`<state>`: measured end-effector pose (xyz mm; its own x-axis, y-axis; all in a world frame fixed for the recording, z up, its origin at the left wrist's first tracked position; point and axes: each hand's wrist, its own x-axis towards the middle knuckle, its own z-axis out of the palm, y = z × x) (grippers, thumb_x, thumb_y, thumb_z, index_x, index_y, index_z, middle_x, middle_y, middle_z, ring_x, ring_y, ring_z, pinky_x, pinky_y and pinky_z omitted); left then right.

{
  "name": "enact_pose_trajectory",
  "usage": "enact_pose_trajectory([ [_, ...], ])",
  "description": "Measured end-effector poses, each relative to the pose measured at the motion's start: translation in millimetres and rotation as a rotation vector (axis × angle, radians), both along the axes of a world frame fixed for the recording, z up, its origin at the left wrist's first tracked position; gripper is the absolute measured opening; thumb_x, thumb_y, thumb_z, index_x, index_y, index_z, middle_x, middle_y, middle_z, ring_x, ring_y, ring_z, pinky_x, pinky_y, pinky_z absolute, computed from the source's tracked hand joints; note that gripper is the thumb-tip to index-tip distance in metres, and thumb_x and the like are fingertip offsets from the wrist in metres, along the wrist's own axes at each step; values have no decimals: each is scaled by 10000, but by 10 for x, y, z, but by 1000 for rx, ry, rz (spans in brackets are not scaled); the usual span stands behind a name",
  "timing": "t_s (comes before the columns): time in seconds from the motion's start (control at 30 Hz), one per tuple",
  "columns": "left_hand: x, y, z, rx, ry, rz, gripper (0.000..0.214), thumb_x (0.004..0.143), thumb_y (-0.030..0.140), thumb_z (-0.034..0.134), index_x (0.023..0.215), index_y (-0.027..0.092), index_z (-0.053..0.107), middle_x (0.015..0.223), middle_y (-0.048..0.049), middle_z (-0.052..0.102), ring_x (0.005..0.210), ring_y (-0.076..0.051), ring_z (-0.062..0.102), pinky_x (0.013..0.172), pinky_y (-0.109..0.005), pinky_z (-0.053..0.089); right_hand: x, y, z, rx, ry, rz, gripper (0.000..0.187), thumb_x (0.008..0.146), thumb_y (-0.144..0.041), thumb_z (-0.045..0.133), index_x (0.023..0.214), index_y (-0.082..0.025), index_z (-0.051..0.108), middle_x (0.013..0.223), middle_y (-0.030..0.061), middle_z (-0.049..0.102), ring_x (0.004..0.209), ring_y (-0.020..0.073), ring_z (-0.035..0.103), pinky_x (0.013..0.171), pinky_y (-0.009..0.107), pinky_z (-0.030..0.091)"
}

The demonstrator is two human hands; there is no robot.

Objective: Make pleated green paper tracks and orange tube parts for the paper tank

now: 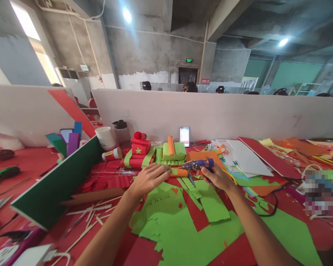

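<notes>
My right hand (217, 176) is wrapped round the handle of a blue glue gun (201, 163), its speckled front part pointing left. The nozzle is close above a small orange paper roll (181, 172). My left hand (151, 178) has its fingers bent together over the left end of that roll; its thumb is hidden. Just behind it stands a model of green paper blocks (174, 151) with an orange paper tube (171, 145) on top. A red paper model (140, 149) with green bands and a star stands to its left. Green paper sheets (177, 225) lie below my hands.
A dark green board (58, 181) stands on edge at left, with a paper cup stack (104, 138) and bottle (121, 131) behind. A phone (184, 136) leans on the white partition (155, 111). White sticks (90, 214) lie left; paper scraps and a red board (269, 157) right.
</notes>
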<state>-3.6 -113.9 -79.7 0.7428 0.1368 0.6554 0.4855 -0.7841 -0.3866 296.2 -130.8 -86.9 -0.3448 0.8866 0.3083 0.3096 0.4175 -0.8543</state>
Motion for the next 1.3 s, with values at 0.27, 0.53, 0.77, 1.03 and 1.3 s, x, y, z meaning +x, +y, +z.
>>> enact_pose_trajectory([
  [0.27,7,-38,28,15,9,16,140,952,130,435,999,167,562,1014,-73,684,897,-156,642,748,-275,492,3,-5,-13,-47,21,18,422,882,-533,497,792,-152,654,589,8,514,485,116,500,375,197,430],
  [0.53,1,-54,36,19,-24,20,135,945,124,452,1006,166,565,1016,-80,685,949,-175,638,755,-283,494,19,-18,10,-12,4,-42,448,874,-559,484,781,-149,639,630,15,541,459,103,496,354,198,423],
  [0.77,-3,-54,39,22,-48,16,167,956,141,425,1006,175,581,1013,-83,682,941,-168,640,756,-280,500,22,-46,58,22,0,-83,429,857,-552,515,727,-154,605,582,-6,514,399,90,475,351,200,385],
  [1.03,11,-83,59,21,-38,25,187,960,136,412,1018,176,584,1017,-79,679,947,-165,632,762,-278,490,-52,-49,77,144,-148,-126,388,865,-494,539,657,-172,603,507,-11,520,427,113,478,412,216,345],
  [1.3,23,-83,57,33,-50,14,185,963,146,404,1008,180,581,1004,-82,685,931,-166,641,763,-287,501,-94,-55,90,173,-169,-142,376,872,-488,522,663,-181,583,527,-14,492,494,131,468,467,234,327],
])
